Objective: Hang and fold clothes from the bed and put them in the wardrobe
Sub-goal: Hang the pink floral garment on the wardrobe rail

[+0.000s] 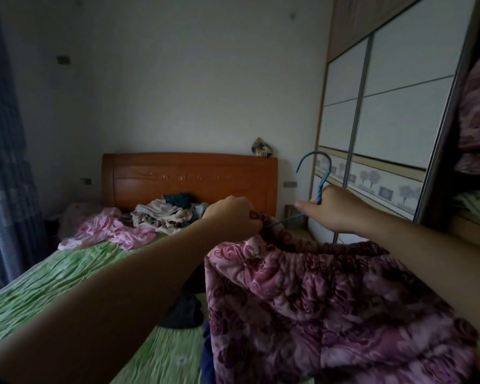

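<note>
— So, where is the floral garment?

— At 5 o'clock, draped on the blue hanger. The right hand grips the hanger's neck; the left hand, at 9 o'clock from it, pinches the waistband. The wardrobe stands at 2 o'clock, nearer the right hand.

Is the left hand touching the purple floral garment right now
Touching. The head view shows the left hand with its fingers curled into the gathered top edge of the purple floral garment, pinching the fabric by the blue hanger.
</note>
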`<state>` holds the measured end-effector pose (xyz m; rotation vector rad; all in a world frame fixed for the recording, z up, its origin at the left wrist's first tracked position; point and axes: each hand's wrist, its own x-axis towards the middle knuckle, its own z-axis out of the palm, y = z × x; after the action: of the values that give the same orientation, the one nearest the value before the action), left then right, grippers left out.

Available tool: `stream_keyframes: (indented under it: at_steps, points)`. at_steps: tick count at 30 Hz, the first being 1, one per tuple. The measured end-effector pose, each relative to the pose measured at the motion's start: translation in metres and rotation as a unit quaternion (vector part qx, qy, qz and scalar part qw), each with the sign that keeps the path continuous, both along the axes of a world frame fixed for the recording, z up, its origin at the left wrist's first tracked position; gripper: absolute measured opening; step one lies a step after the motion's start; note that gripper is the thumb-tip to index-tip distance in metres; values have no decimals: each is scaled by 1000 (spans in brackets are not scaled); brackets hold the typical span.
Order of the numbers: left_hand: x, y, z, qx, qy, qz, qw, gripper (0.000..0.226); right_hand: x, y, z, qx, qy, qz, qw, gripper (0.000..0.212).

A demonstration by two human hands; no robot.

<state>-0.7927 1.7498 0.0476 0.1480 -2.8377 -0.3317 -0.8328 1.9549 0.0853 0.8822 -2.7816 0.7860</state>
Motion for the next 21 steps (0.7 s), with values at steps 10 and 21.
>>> stream_keyframes:
  at_steps: [10,21]
  points:
    - [-7,34,40,61,72,-7,995,21,2,22,32,-77,-88,-6,993,28]
    - [-16,52,27,79,143,-195,967,26,-1,26,41,-175,-158,39,971,14]
